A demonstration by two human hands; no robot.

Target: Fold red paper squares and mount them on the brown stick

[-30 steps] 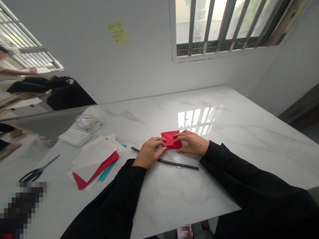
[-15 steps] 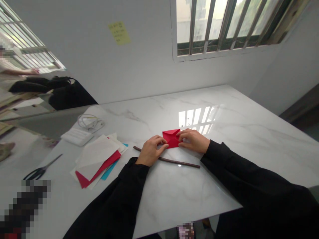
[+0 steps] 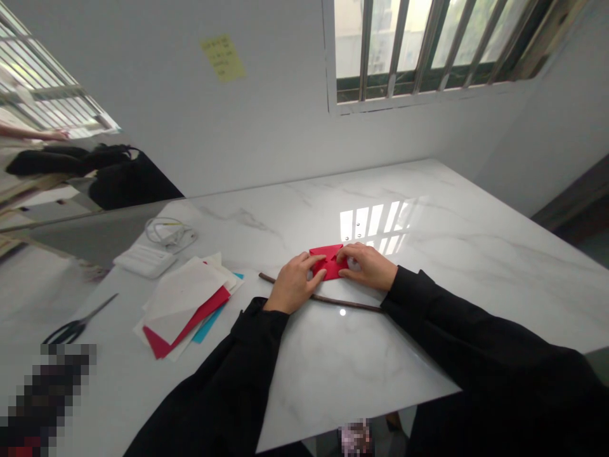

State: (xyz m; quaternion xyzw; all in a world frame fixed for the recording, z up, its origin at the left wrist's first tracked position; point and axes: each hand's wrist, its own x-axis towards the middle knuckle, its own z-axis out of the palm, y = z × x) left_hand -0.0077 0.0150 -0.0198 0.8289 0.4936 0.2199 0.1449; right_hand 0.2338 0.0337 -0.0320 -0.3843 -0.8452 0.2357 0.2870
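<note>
red paper (image 3: 327, 261) mid-table (image 3: 476, 254), already folded small w/ several creases, not finished | L hand (image 3: 294, 287) fingertips press its left edge, R hand (image 3: 368, 266) pins right side, neither clenched | brown stick (image 3: 328, 298) just below, untouched | spare sheets (image 3: 185, 304) + scissors (image 3: 76, 327) far left, unused

Two long, loose black fabric sleeves, softly creased, each ending at the wrist in a plain cuff, bare left hand (image 3: 294, 287) and bare right hand (image 3: 368, 266), no rings, watch or gloves visible
</note>
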